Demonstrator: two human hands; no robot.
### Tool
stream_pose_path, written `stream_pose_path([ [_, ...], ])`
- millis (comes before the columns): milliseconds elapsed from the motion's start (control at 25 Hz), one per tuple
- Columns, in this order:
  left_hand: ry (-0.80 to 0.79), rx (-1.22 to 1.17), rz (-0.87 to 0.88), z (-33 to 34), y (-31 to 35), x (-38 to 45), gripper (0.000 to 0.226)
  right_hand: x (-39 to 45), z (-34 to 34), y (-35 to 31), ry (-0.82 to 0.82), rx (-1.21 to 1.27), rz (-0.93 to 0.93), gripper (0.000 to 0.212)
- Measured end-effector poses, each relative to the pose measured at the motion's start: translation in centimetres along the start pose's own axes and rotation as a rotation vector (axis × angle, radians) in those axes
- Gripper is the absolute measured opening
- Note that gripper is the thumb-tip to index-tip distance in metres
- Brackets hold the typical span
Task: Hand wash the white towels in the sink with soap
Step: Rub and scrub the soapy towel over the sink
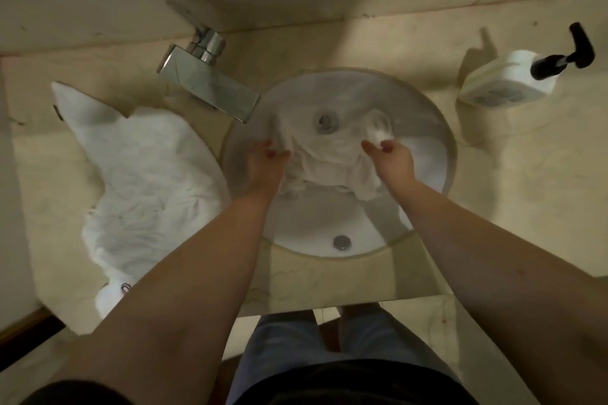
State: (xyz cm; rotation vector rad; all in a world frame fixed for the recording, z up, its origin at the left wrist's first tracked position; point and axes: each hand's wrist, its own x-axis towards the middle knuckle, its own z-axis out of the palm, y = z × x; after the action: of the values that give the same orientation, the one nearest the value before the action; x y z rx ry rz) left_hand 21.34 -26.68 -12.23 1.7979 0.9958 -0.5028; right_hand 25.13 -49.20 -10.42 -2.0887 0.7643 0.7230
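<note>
A wet white towel (329,161) lies bunched across the round white sink (437,128), just below the drain (326,121). My left hand (267,163) grips the towel's left end, fingers curled into the cloth. My right hand (393,158) pinches the towel's right end, where a small bunched corner (378,130) sticks up. More white towels (148,181) lie in a heap on the counter left of the sink. A white soap dispenser (508,80) with a black pump stands at the back right.
A chrome faucet (210,85) reaches over the sink's left rim from the back. The beige marble counter (526,207) surrounds the basin. An overflow hole (342,242) sits at the sink's near side. My legs and feet show below the counter's front edge.
</note>
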Motion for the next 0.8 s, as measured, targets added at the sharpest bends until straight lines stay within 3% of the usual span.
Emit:
stream_pose_path([
  [160, -0.031, 0.163, -0.029, 0.8, -2.4, 0.8, 0.032, 0.2, 2.4, 1.4, 0.002, -0.031, 0.031, 0.069],
  [320, 0.017, 0.346, 0.170, 1.6, -2.6, 1.9, 0.016, 0.7, 4.3, 1.3, 0.151, 0.020, 0.073, 0.070],
  [400, -0.015, 0.262, 0.137, 1.9, -2.2, 1.6, 0.011, 0.9, 4.7, 1.4, 0.144, 0.025, 0.108, 0.059],
  [520, -0.020, 0.068, -0.035, 2.0, -1.8, 1.1, 0.032, 1.0, 4.6, 1.5, 0.089, 0.037, 0.082, 0.027],
  [680, -0.165, -0.036, -0.126, 1.4, -1.3, 0.2, 0.039, -0.7, 3.7, 1.5, -0.020, 0.183, 0.030, 0.026],
  [800, -0.033, -0.080, -0.096, 0.6, -0.1, -2.0, 0.039, -2.3, 2.5, 1.7, -0.109, 0.310, 0.033, 0.046],
])
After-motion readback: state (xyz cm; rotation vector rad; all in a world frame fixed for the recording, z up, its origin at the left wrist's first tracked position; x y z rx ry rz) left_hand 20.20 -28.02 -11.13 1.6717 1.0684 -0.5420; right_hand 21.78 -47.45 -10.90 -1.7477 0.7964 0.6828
